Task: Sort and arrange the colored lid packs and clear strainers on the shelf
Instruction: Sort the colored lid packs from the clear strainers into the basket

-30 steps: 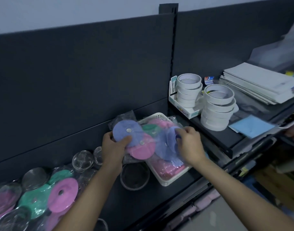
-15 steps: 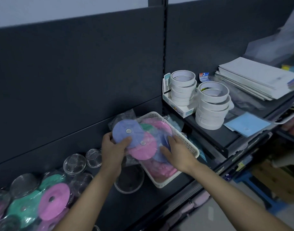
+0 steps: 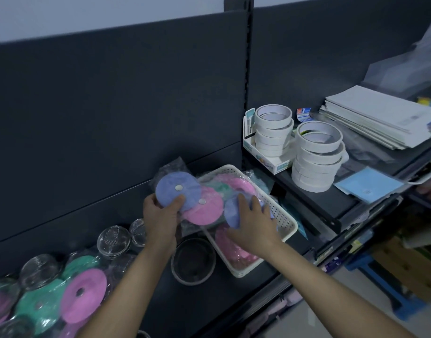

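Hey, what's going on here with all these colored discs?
A person is sorting packs of colored lids on a dark shelf. Their left hand grips a clear-wrapped lid pack with a purple and a pink disc, held beside a white basket. The right hand rests flat on a second lid pack lying in that basket. Other lid packs and clear strainers lie on the shelf to the left.

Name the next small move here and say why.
Probably lower the lid pack that the left hand grips into the white basket: it hangs over the basket's left rim, while the right hand presses the packs inside flat.
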Tool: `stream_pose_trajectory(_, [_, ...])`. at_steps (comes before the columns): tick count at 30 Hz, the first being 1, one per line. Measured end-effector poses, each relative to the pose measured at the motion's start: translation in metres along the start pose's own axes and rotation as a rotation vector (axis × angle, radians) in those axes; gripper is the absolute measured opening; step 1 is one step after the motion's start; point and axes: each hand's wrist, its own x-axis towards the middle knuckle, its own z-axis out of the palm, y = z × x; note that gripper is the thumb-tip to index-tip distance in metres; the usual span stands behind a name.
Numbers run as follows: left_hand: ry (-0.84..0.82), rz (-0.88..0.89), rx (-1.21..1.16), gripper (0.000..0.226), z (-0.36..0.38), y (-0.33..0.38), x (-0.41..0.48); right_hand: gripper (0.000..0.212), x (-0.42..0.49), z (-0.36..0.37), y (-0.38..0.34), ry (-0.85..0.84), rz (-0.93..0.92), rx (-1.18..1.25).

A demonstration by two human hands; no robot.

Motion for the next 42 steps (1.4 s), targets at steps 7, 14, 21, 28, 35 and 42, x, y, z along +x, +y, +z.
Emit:
stream_pose_trajectory(7, [-0.169, -0.049, 0.131, 0.039, 0.015, -0.012, 0.0, 0.039, -0.003, -0.025, 0.043, 0.065, -0.129, 0.187])
stream_pose_trajectory(14, [-0.376, 0.262, 0.592, 0.06, 0.04, -0.018, -0.007, 0.051, 0.012, -0.012, 0.046, 0.03, -0.086, 0.116])
stream_pose_trajectory(21, [-0.358, 0.317, 0.774, 0.057, 0.039, -0.023, -0.015, 0.043, 0.009, -0.022, 0.044, -0.016, -0.075, 0.207])
stream_pose_trajectory(28, [-0.262, 0.123, 0.475, 0.013, 0.026, -0.021, -0.006, 0.048, -0.002, -0.032, 0.046, 0.021, -0.111, 0.573])
stream_pose_trajectory(35, [-0.423, 0.038, 0.236, 0.006, 0.02, -0.003, -0.01, 0.024, 0.015, -0.029, 0.054, 0.025, -0.1, 0.627])
stream_pose_trajectory(42, [-0.615, -0.007, 0.193, 0.007, 0.034, 0.006, -0.02, 0.038, 0.009, -0.037, 0.062, -0.094, 0.039, 1.194])
